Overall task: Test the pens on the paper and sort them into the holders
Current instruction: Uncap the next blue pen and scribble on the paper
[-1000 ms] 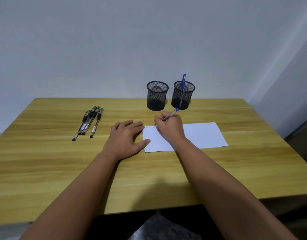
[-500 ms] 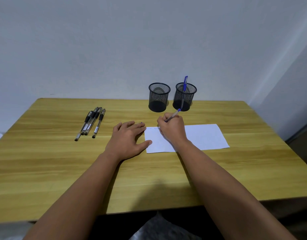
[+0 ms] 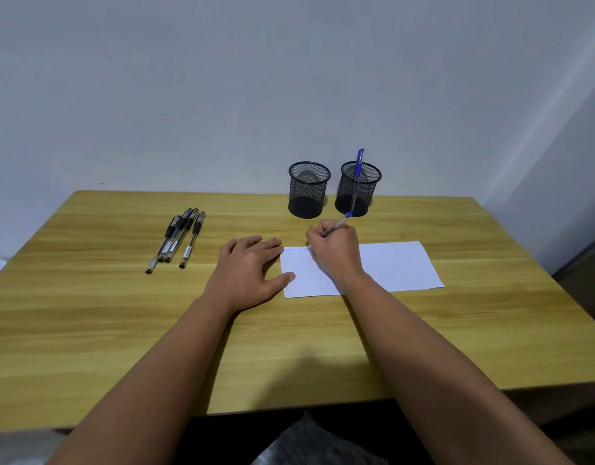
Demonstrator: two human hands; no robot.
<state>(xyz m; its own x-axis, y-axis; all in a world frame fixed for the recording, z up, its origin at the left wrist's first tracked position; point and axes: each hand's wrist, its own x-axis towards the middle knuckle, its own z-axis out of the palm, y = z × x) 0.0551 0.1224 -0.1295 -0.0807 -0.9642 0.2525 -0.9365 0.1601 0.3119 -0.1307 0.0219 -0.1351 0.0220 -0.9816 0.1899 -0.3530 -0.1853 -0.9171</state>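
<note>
Pen [image 3: 336,224]: pinched in right hand [image 3: 334,251], axis slanting up-right from fingers toward right holder [image 3: 358,193] (nearer than left hand [image 3: 249,273], spread flat on paper [image 3: 396,266]).

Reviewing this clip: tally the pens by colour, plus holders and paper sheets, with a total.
Black pens: 4
Blue pens: 2, one in the right hand, one in the right holder
Mesh holders: 2
Paper sheets: 1
Total: 9

Black mesh holders [image 3: 309,191]; blue pen [image 3: 358,169]; white paper [image 3: 396,266]; yellow wood-grain table [image 3: 88,313].
</note>
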